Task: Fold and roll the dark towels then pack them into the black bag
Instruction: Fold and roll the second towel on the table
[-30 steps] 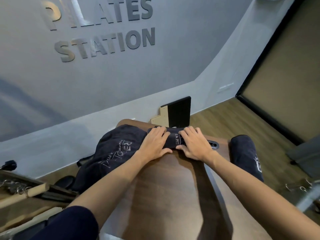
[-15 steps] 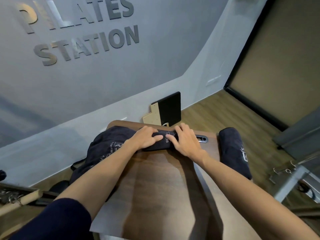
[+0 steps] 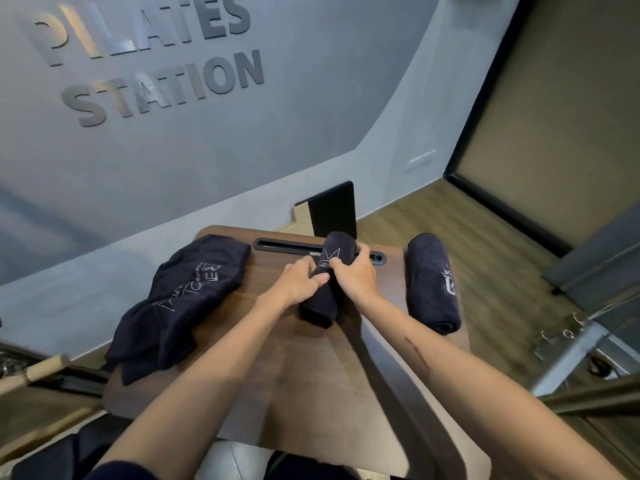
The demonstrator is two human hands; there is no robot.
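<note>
You have three dark navy towels on the brown wood-grain tabletop (image 3: 311,375), and no black bag shows in this view. Take the long black slot (image 3: 287,244) cut near the table's far edge as your landmark.

One tightly rolled dark towel (image 3: 329,282) lies with its far end over the right part of that slot and its near end pointing back toward you. Your left hand (image 3: 301,284) curls its fingers around the roll's left side, and your right hand (image 3: 353,275) wraps it from the right, thumb over the top; both hands grip this one roll. White printed lettering shows on it between your hands.

A second finished roll, a dark towel with a white logo (image 3: 433,282), lies to the right of the slot, at the table's right edge, well apart from your hands.

The third, a loose unrolled dark towel with white script (image 3: 180,303), lies crumpled to the left of the slot and nearer you, draping over the table's left edge.

Beyond the slot, one black panel with a pale wooden edge (image 3: 332,213) leans against the grey wall, which carries the raised letters "PILATES STATION" (image 3: 156,60).
</note>
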